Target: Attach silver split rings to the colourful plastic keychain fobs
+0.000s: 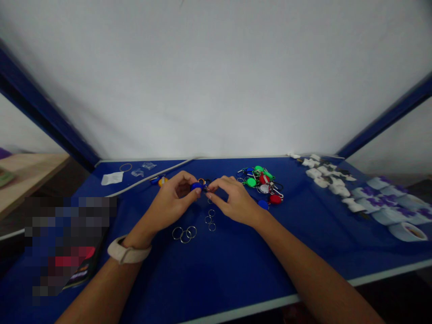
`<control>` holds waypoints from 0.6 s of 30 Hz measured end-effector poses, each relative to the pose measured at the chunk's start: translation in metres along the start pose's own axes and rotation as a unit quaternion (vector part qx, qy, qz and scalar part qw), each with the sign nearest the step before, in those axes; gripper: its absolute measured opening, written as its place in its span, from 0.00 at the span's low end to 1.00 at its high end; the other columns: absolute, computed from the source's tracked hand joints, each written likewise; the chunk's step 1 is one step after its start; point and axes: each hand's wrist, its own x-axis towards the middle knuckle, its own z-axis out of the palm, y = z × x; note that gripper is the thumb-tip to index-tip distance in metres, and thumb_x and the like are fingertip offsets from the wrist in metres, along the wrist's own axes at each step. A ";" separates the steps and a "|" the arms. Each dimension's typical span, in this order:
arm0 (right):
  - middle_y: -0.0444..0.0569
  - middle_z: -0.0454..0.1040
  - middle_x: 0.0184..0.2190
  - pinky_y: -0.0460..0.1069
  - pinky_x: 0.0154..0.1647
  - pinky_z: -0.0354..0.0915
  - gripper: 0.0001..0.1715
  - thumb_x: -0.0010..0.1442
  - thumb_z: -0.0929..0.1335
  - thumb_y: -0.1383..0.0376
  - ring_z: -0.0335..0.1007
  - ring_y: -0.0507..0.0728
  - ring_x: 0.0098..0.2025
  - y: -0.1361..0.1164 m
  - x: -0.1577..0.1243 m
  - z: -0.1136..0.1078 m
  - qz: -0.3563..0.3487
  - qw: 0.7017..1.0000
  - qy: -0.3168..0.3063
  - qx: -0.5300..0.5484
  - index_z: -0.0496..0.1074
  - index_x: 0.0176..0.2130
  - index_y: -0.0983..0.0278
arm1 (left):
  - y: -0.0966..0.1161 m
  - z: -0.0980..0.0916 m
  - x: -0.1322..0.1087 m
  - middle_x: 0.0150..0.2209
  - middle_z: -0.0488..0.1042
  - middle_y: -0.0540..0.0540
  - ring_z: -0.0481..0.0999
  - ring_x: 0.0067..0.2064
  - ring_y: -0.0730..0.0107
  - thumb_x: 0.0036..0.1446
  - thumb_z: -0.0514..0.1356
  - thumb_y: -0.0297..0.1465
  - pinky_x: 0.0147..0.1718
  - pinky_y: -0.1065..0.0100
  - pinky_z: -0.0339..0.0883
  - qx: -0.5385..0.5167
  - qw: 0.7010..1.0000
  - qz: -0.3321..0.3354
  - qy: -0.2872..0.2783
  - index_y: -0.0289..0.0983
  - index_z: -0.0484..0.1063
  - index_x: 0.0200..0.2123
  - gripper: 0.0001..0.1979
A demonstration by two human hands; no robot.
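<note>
Between finger and thumb of my left hand (pixel 172 195) is a round blue badge reel (pixel 195 185), held just above the table. My right hand (pixel 232 198) meets it from the other side, its thumb and forefinger pinched at the reel's metal end; what exactly they grip is too small to make out. Below the hands lie several small split rings (pixel 211 213), and nearer me a group of 3 larger split rings (pixel 185 236). Right of my right hand is a pile of green, red, blue and white badge reels (pixel 264 179) with clips. A yellow reel (pixel 163 181) lies beyond my left wrist.
A cable (pixel 148 177) crosses the blue table (pixel 236 274). At the back left are a white packet (pixel 112 178), clear plastic bits (pixel 137 173) and a loop (pixel 125 167). White pieces (pixel 324 173) and tape rolls (pixel 407 231) occupy the right; a blurred item (pixel 74 243) is at left.
</note>
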 end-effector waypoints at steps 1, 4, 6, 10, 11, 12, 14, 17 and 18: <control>0.45 0.76 0.37 0.53 0.49 0.57 0.05 0.66 0.66 0.62 0.69 0.56 0.41 0.001 0.001 0.000 0.002 1.000 0.000 0.003 0.70 0.38 0.60 | -0.001 0.000 0.000 0.34 0.73 0.48 0.75 0.35 0.70 0.57 0.65 0.35 0.37 0.66 0.72 0.002 1.000 0.000 0.000 0.36 0.66 0.36 0.12; 0.44 0.75 0.34 0.52 0.46 0.57 0.07 0.68 0.65 0.63 0.69 0.55 0.39 0.002 0.002 0.000 0.004 1.000 0.005 0.012 0.71 0.37 0.61 | -0.005 -0.001 0.001 0.34 0.72 0.50 0.74 0.33 0.72 0.58 0.64 0.34 0.35 0.67 0.71 0.002 1.000 0.003 0.001 0.36 0.65 0.37 0.11; 0.43 0.75 0.33 0.51 0.45 0.58 0.08 0.68 0.65 0.63 0.69 0.54 0.38 0.002 0.003 0.000 0.003 1.000 0.013 0.020 0.71 0.37 0.61 | -0.007 -0.002 0.001 0.36 0.72 0.48 0.75 0.34 0.71 0.58 0.63 0.32 0.35 0.67 0.71 0.015 1.000 0.011 -0.002 0.36 0.65 0.39 0.10; 0.44 0.76 0.33 0.50 0.42 0.60 0.08 0.68 0.65 0.63 0.70 0.53 0.35 0.001 0.003 -0.001 0.015 0.998 0.025 0.054 0.71 0.37 0.62 | -0.007 -0.004 0.001 0.44 0.75 0.43 0.75 0.42 0.66 0.60 0.60 0.32 0.41 0.64 0.70 0.080 0.995 0.027 -0.044 0.36 0.70 0.46 0.11; 0.44 0.76 0.32 0.49 0.40 0.61 0.09 0.67 0.65 0.62 0.69 0.53 0.34 0.000 0.003 -0.001 0.019 0.997 0.026 0.067 0.71 0.37 0.62 | -0.007 -0.004 0.000 0.45 0.75 0.43 0.75 0.42 0.65 0.61 0.60 0.32 0.41 0.63 0.70 0.098 0.993 0.024 -0.057 0.36 0.71 0.47 0.12; 0.45 0.76 0.32 0.48 0.38 0.61 0.09 0.68 0.64 0.62 0.69 0.52 0.33 0.000 0.003 -0.001 0.024 0.996 0.026 0.081 0.71 0.37 0.63 | -0.005 -0.004 0.000 0.43 0.76 0.43 0.75 0.40 0.66 0.62 0.59 0.33 0.40 0.63 0.70 0.115 0.991 0.016 -0.068 0.37 0.72 0.47 0.12; 0.45 0.75 0.31 0.47 0.36 0.61 0.10 0.67 0.64 0.61 0.69 0.52 0.32 0.000 0.003 -0.002 0.032 0.993 0.026 0.108 0.71 0.36 0.63 | -0.002 -0.004 -0.001 0.37 0.76 0.46 0.74 0.35 0.67 0.64 0.57 0.37 0.36 0.65 0.68 0.138 0.987 -0.003 -0.082 0.37 0.73 0.45 0.12; 0.44 0.74 0.28 0.46 0.33 0.61 0.11 0.67 0.65 0.60 0.67 0.51 0.29 0.000 0.003 -0.004 0.047 0.990 0.019 0.134 0.71 0.36 0.63 | 0.002 -0.004 -0.002 0.30 0.72 0.49 0.72 0.32 0.68 0.67 0.53 0.40 0.34 0.66 0.66 0.137 0.986 -0.011 -0.089 0.36 0.72 0.38 0.14; 0.43 0.73 0.28 0.46 0.32 0.61 0.11 0.67 0.65 0.59 0.67 0.50 0.29 0.000 0.003 -0.004 0.049 0.989 0.018 0.137 0.71 0.35 0.63 | 0.002 -0.004 -0.002 0.29 0.71 0.49 0.72 0.32 0.68 0.67 0.53 0.40 0.34 0.66 0.66 0.131 0.987 -0.011 -0.090 0.37 0.71 0.36 0.14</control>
